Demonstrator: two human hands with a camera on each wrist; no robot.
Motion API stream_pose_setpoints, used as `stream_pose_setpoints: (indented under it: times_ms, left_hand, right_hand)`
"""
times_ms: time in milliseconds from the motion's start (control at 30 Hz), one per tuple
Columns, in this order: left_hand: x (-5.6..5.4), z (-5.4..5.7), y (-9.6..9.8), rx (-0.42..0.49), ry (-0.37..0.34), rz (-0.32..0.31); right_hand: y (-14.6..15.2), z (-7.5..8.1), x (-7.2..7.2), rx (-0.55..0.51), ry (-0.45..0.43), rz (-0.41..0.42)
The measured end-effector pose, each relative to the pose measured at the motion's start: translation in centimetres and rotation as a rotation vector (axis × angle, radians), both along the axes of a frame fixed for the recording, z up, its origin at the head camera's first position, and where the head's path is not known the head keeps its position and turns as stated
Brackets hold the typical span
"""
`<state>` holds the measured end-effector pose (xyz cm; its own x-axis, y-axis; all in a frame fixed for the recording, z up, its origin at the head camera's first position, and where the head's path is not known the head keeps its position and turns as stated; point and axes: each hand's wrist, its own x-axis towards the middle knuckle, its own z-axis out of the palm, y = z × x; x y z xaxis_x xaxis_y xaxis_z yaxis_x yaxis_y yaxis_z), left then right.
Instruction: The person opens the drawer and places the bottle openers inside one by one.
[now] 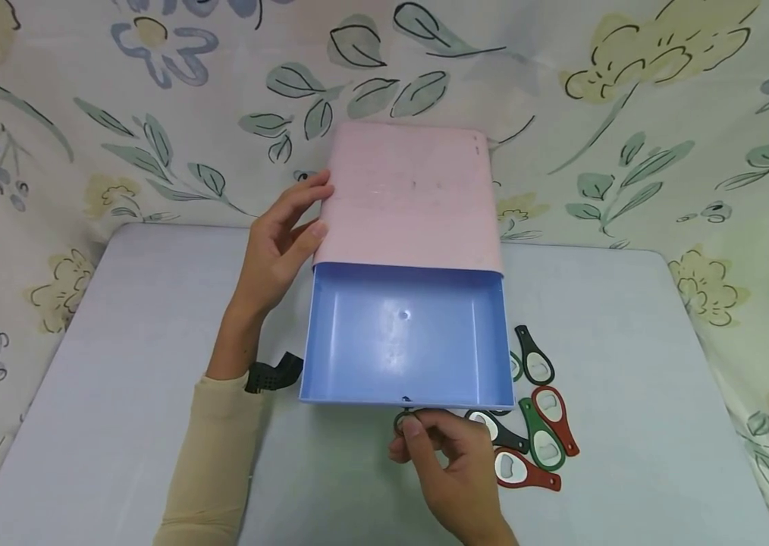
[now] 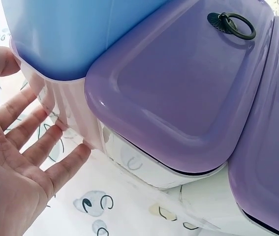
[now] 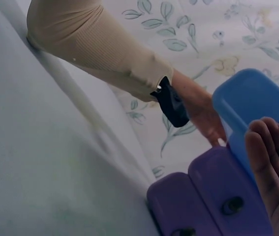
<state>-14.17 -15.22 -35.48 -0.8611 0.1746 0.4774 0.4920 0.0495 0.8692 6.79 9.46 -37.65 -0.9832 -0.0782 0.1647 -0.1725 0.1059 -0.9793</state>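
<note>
A small chest of drawers with a pink casing (image 1: 412,197) stands on the table, its blue top drawer (image 1: 405,379) pulled out. My right hand (image 1: 456,462) pinches the dark ring pull (image 1: 399,422) on the drawer's front. At the casing's left side is my left hand (image 1: 271,254), its fingertips against the edge. From the left wrist view, that hand's fingers are spread and loosely bent along the pink side. Two purple drawers (image 2: 178,83) sit pushed in below the blue one.
Several bottle openers lie right of the drawer: a black one (image 1: 536,360), a green one (image 1: 544,438), a red one (image 1: 528,472) and others, some partly hidden by the drawer and right hand. Flowered cloth (image 1: 207,129) hangs behind the grey-white table (image 1: 630,341).
</note>
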Motion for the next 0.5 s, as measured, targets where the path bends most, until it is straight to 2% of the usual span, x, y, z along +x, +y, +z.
stream_pose_setpoints:
  times_ms: [200, 500]
  left_hand:
    - [-0.01, -0.07, 0.0, -0.01, 0.004, 0.005]
    - [0.01, 0.08, 0.06, -0.005, 0.002, 0.004]
  right_hand:
    - [-0.14, -0.2, 0.13, -0.005, 0.028, 0.007]
    - [0.24, -0.55, 0.46, 0.048, -0.066, -0.026]
